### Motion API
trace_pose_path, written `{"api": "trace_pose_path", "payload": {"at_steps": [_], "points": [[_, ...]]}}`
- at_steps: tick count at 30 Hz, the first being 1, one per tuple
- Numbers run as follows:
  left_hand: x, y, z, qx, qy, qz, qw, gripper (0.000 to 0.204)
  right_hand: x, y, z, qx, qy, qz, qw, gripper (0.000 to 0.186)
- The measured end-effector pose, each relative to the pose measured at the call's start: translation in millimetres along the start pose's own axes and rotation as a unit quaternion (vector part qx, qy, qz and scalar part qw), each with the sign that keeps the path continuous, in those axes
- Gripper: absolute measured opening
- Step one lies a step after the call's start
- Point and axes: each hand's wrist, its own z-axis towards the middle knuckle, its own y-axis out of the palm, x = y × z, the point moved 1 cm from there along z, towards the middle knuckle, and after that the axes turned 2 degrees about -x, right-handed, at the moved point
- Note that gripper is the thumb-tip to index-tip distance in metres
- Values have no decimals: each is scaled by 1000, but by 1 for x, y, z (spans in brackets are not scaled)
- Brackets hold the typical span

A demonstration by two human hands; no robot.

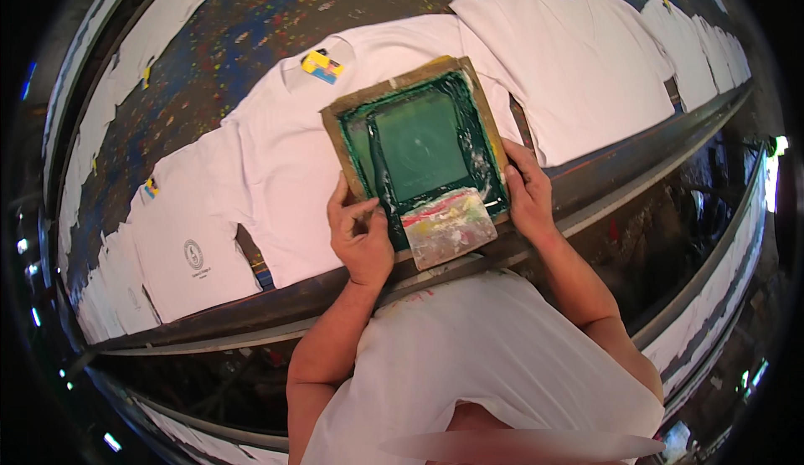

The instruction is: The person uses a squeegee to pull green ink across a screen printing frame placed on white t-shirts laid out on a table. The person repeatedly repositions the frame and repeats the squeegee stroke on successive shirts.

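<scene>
My left hand (360,235) grips the lower left side of a small screen-printing frame (419,141), with a worn wooden border and green mesh smeared dark and white. My right hand (525,189) is closed on its right side. A paint-smeared squeegee (450,229), streaked red and yellow, lies across the frame's bottom part, between my hands. The frame is held over a white T-shirt (285,168) with a yellow tag at the collar, hiding part of that shirt. To the left, another white T-shirt (180,256) bears a small dark round print.
A long, paint-speckled printing board (205,67) carries several more white T-shirts (586,71) in a row, curving away at both sides. A rail (586,214) runs along its near edge. Further racks with white garments (695,306) stand beyond dark gaps at the right and lower left.
</scene>
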Motion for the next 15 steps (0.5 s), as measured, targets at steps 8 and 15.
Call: {"api": "trace_pose_path", "payload": {"at_steps": [8, 15], "points": [[-4, -1, 1, -1, -1, -7, 1000, 13, 5, 1, 0, 0, -19, -8, 1000, 45], [-7, 0, 1, 1, -11, -25, 1000, 15, 7, 4, 0, 15, -19, -22, 999, 44]]}}
